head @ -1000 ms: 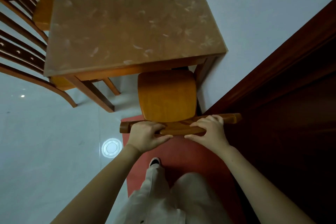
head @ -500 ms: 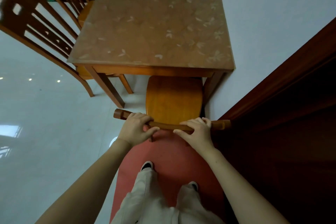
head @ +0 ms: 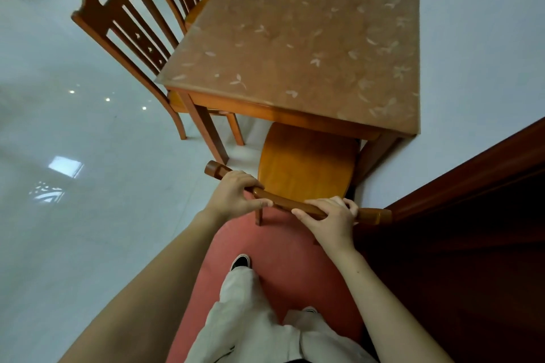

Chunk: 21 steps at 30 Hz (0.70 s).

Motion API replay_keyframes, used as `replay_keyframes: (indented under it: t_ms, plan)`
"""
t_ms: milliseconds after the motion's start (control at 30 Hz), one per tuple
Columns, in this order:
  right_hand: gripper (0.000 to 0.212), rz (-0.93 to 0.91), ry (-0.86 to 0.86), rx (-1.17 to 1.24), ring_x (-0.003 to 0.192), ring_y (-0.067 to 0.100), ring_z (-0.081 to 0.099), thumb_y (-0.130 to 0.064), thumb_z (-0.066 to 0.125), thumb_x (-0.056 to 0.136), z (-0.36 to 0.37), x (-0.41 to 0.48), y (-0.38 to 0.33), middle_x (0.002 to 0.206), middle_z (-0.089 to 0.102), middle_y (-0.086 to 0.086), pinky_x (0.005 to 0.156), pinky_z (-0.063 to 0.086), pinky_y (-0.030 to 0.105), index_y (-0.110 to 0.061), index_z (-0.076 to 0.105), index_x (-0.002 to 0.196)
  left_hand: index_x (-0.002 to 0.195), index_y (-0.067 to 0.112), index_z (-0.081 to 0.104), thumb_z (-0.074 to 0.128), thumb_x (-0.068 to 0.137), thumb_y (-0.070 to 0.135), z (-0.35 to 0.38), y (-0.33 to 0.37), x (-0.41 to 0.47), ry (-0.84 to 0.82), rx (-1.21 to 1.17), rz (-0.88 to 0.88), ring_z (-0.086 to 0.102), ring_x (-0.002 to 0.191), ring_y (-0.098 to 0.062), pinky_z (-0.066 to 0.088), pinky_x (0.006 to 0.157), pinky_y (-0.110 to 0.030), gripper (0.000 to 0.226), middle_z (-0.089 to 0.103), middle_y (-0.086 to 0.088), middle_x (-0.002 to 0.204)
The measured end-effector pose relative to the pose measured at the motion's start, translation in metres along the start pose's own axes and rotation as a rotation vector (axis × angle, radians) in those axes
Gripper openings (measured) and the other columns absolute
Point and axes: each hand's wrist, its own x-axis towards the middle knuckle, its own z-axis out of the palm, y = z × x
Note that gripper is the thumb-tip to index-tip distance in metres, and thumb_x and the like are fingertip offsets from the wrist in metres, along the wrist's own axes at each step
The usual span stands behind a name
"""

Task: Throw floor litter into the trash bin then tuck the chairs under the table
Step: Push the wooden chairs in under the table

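A wooden chair (head: 306,162) stands at the near end of the table (head: 309,38), its orange seat partly under the tabletop edge. My left hand (head: 236,196) grips the left part of the chair's curved top rail. My right hand (head: 331,219) grips the same rail further right. The table has a brown patterned cover and wooden legs. No litter or trash bin shows in view.
Two more wooden chairs (head: 129,35) stand along the table's left side, seats tucked under it. A dark wooden door frame (head: 472,215) is close on the right, a white wall behind the table. A red mat (head: 283,259) lies under my feet on the glossy white floor (head: 73,186).
The chair's seat has slid further under the table's end with both hands on its top rail. The view has lifted, showing more of the side chairs and the floor.
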Motion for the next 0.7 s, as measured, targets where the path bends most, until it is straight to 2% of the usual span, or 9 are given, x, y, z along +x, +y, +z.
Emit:
replay_keyframes:
  t_ms: [333,467,700]
  plan:
    - [0.045,-0.009,0.045,0.0,0.089,0.0,0.054,-0.071,0.059,0.072,0.002,0.053,0.006,0.082,0.068,-0.02,0.102,0.022,0.035,-0.031,0.076,0.085,0.081,0.028,0.072,0.065,0.066,0.075,-0.004,-0.014,0.058,0.015,-0.048,0.049,0.05,0.071,-0.006,0.04,0.072,-0.035,0.05,0.059,0.016,0.07]
    - [0.049,0.046,-0.015,0.033,0.094,-0.002,0.053,-0.074,0.058,0.069,0.002,0.078,0.006,0.08,0.061,-0.027,0.105,0.018,0.032,-0.034,0.076,0.089,0.076,0.029,0.071,0.066,0.066,0.075,-0.004,-0.018,0.082,0.014,-0.068,0.059,0.052,0.07,-0.008,0.042,0.071,-0.038,0.047,0.06,0.015,0.068]
    - [0.044,0.041,0.024,-0.013,0.093,-0.005,0.052,-0.07,0.063,0.07,0.005,0.11,0.008,0.082,0.06,-0.028,0.104,0.017,0.03,-0.033,0.076,0.089,0.074,0.03,0.07,0.067,0.065,0.075,-0.006,-0.029,0.116,0.055,-0.073,0.085,0.05,0.073,-0.006,0.038,0.074,-0.031,0.046,0.06,0.016,0.068]
